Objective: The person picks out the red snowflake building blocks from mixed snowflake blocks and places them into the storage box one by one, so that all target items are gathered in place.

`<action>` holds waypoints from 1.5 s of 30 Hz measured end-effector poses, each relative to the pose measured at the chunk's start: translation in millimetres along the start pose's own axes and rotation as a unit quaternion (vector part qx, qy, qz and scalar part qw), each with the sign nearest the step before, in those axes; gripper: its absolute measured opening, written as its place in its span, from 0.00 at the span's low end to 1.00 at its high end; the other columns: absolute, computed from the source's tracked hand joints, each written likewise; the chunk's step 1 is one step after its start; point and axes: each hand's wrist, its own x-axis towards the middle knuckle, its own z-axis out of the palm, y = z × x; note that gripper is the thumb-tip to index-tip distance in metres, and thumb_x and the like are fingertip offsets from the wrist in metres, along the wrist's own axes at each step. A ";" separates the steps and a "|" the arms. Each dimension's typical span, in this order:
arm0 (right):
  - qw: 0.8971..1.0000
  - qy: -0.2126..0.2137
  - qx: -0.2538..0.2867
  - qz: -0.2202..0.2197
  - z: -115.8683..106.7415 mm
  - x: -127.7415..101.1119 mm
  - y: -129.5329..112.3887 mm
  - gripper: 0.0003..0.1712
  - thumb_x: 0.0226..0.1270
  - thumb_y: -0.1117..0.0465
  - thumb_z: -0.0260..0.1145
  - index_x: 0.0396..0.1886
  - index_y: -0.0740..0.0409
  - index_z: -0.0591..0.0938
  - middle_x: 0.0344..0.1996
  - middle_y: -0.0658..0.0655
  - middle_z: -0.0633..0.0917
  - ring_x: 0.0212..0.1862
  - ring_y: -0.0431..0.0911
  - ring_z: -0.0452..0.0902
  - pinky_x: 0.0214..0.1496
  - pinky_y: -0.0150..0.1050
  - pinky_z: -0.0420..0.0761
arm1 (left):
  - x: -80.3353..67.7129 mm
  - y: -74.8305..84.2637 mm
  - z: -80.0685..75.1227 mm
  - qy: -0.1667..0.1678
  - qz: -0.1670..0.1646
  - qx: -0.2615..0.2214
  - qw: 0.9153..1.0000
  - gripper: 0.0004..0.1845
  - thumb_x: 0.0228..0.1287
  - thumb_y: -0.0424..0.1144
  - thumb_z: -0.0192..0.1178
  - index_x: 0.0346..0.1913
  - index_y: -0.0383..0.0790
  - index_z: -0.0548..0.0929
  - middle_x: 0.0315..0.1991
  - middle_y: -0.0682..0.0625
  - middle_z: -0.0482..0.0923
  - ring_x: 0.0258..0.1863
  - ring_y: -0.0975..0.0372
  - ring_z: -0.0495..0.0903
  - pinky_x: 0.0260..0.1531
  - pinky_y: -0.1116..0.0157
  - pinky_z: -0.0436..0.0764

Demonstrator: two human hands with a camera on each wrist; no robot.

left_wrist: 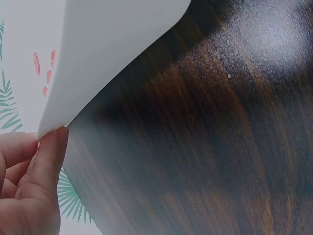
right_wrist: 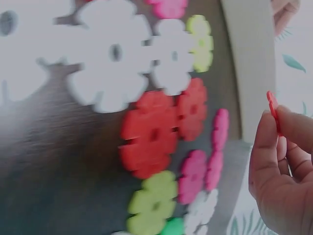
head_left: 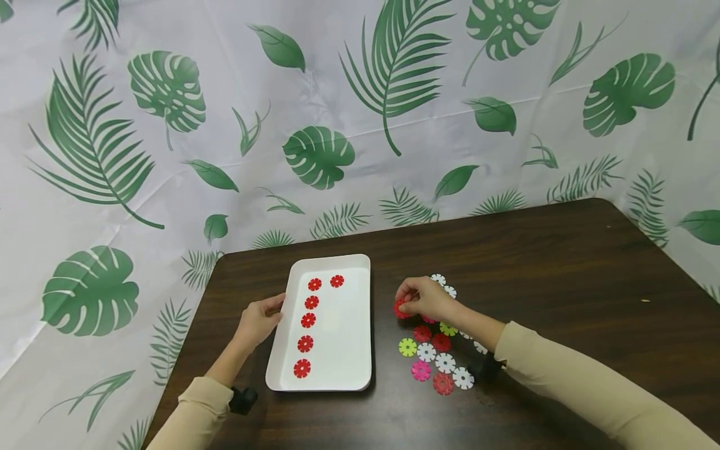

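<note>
L hand (head_left: 260, 320) sits at the tray's (head_left: 349, 375) 9 o'clock edge, fingertips (left_wrist: 51, 147) curled against the rim, steadying it. The white tray carries six red discs (head_left: 308, 320), five in a column w/ one more at 1 o'clock of the top one.

R hand (head_left: 426, 299) is off the tray's 3 o'clock side, thumb and fingers pinched on a red disc (right_wrist: 272, 105), held edge-on above the table (head_left: 562, 281). The loose pile (head_left: 435, 359) of white, red, pink and yellow-green discs lies at about 5 o'clock of that hand.

Risks, as I judge them: the pinch is thin, at the disc's edge, so it could slip or flip mid-carry. R forearm hangs over the pile; a sweep could scatter it. If L hand's hold slackens, a nudge could shift the tray and disturb the column.
</note>
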 end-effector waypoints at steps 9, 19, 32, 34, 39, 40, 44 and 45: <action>0.999 -0.006 0.048 0.012 11.7 26.1 -26.3 0.07 0.54 0.71 0.68 0.34 0.64 0.81 0.27 0.54 0.80 0.29 0.42 0.73 0.32 0.33 0.79 | 1.3 -1.6 -0.3 0.000 -0.003 -0.001 1.000 0.23 0.62 0.25 0.55 0.62 0.31 0.73 0.55 0.34 0.76 0.47 0.49 0.81 0.45 0.56 0.81; 0.997 -0.008 0.070 0.011 42.0 66.8 -50.2 0.07 0.52 0.73 0.69 0.32 0.66 0.80 0.24 0.54 0.78 0.26 0.40 0.73 0.30 0.32 0.81 | 1.6 -0.7 -0.9 -0.001 -0.004 0.001 1.000 0.23 0.62 0.26 0.55 0.62 0.32 0.72 0.55 0.34 0.76 0.46 0.50 0.80 0.44 0.57 0.82; 0.998 0.020 0.011 0.050 78.8 107.8 -56.3 0.06 0.52 0.74 0.69 0.30 0.66 0.81 0.21 0.54 0.77 0.24 0.40 0.70 0.27 0.28 0.77 | 4.8 -2.7 -1.3 0.002 0.001 0.003 1.000 0.23 0.62 0.26 0.56 0.62 0.32 0.73 0.56 0.35 0.76 0.47 0.49 0.81 0.45 0.56 0.81; 0.998 0.026 0.000 0.058 81.8 111.3 -54.9 0.05 0.52 0.74 0.69 0.30 0.66 0.82 0.21 0.54 0.77 0.24 0.41 0.69 0.26 0.27 0.75 | 5.6 -3.0 -1.8 0.003 0.006 0.006 1.000 0.23 0.62 0.26 0.56 0.62 0.32 0.73 0.56 0.35 0.76 0.47 0.49 0.80 0.45 0.56 0.81; 0.997 0.028 -0.023 0.074 90.7 119.0 -51.2 0.05 0.52 0.73 0.70 0.29 0.65 0.82 0.20 0.53 0.77 0.25 0.41 0.68 0.26 0.26 0.71 | 4.9 -3.1 -3.6 0.003 0.008 0.006 1.000 0.23 0.62 0.26 0.55 0.62 0.32 0.73 0.56 0.35 0.76 0.47 0.50 0.80 0.44 0.57 0.82; 0.996 0.029 -0.026 0.077 92.7 119.5 -51.0 0.05 0.52 0.73 0.70 0.29 0.65 0.82 0.20 0.53 0.77 0.25 0.41 0.68 0.26 0.27 0.70 | 4.8 -3.2 -3.5 0.003 0.006 0.004 1.000 0.23 0.62 0.26 0.55 0.62 0.33 0.73 0.55 0.35 0.76 0.46 0.50 0.80 0.44 0.57 0.82; 0.995 0.029 -0.036 0.085 100.0 118.9 -49.8 0.05 0.51 0.73 0.70 0.29 0.64 0.82 0.20 0.52 0.75 0.25 0.41 0.68 0.26 0.28 0.69 | 3.9 -4.1 -2.7 0.001 -0.004 -0.001 1.000 0.23 0.62 0.26 0.56 0.62 0.33 0.73 0.56 0.35 0.76 0.45 0.52 0.80 0.43 0.58 0.82; 0.995 0.030 -0.039 0.084 101.6 118.8 -49.1 0.05 0.52 0.73 0.69 0.29 0.64 0.82 0.20 0.52 0.75 0.25 0.41 0.68 0.26 0.28 0.69 | 3.7 -4.6 -2.6 0.000 -0.005 -0.002 1.000 0.23 0.62 0.26 0.55 0.62 0.33 0.73 0.56 0.35 0.76 0.45 0.51 0.80 0.43 0.58 0.82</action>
